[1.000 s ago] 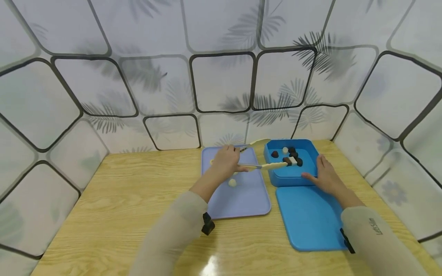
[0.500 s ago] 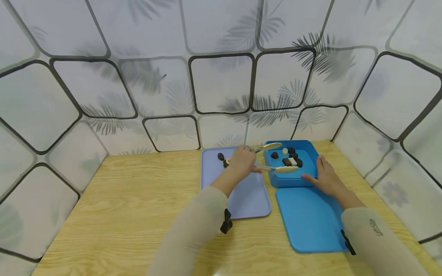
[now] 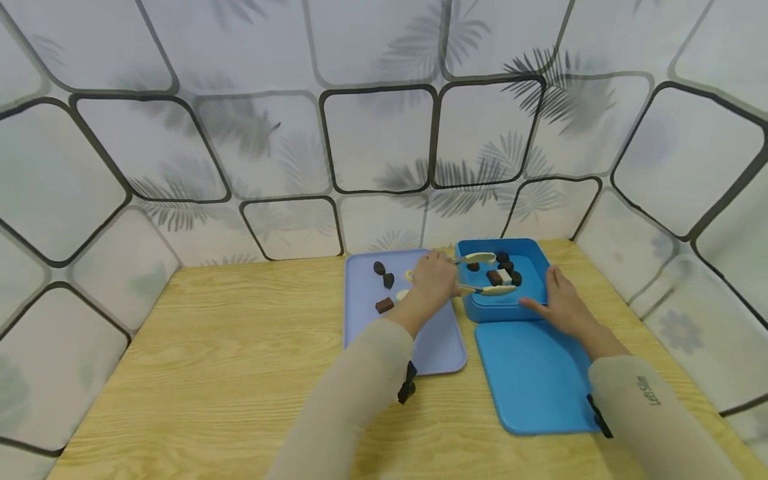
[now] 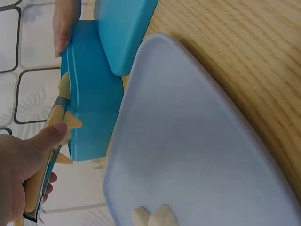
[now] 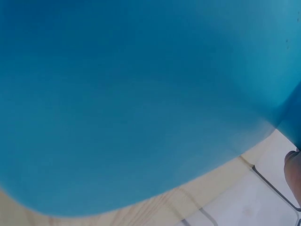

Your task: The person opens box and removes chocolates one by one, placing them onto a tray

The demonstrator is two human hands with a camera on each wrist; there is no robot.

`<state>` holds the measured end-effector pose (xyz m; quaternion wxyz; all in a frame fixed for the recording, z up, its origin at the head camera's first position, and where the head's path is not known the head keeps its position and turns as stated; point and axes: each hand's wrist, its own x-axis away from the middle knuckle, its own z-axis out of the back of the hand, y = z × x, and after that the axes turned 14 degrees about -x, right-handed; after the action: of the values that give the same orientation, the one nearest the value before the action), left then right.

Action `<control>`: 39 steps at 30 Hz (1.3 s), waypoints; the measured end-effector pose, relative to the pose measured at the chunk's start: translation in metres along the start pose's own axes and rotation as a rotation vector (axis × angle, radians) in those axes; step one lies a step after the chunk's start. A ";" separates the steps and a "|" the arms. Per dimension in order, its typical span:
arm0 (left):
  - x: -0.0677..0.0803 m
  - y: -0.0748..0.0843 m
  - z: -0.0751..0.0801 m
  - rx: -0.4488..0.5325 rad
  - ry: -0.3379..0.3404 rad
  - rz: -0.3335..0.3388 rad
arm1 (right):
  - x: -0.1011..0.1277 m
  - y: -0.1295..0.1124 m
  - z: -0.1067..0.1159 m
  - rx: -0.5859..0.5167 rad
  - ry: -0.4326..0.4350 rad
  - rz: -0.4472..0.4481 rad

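Note:
My left hand [image 3: 433, 277] grips a pair of tongs [image 3: 495, 291] with cream tips. The tongs' arms stand apart above the blue box [image 3: 501, 313], over its left part. In the left wrist view, the thumb of my left hand [image 4: 28, 162] presses along the tongs' handle [image 4: 35, 186]. Inside the box lie several dark chocolate-like pieces [image 3: 516, 279], a brown block [image 3: 494, 277] and a white piece [image 3: 505, 275]; the tongs partly hide the contents. My right hand [image 3: 567, 307] rests on the box's front right corner, fingers along the side wall, thumb at the front rim.
A lilac tray [image 3: 441, 357] left of the box bears dark pieces [image 3: 389, 280], a brown block [image 3: 385, 305], a white piece [image 3: 403, 293] and a yellow piece [image 3: 409, 274]. A blue lid [image 3: 537, 380] lies before the box on the wooden table [image 3: 240, 360]. Patterned walls [image 3: 378, 140] enclose the table.
My left hand has moved right with the tongs, from above the tray to over the box. Dark pieces on the tray have come into view. My right hand stays on the box.

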<state>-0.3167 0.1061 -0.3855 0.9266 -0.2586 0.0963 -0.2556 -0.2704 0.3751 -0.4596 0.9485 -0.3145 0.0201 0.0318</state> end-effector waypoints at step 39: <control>-0.011 -0.004 0.002 -0.038 -0.013 -0.068 | 0.002 -0.003 -0.001 0.007 0.015 0.025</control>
<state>-0.3273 0.1098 -0.3813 0.9130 -0.2807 0.0862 -0.2833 -0.2685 0.3726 -0.4587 0.9490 -0.3110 0.0311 0.0414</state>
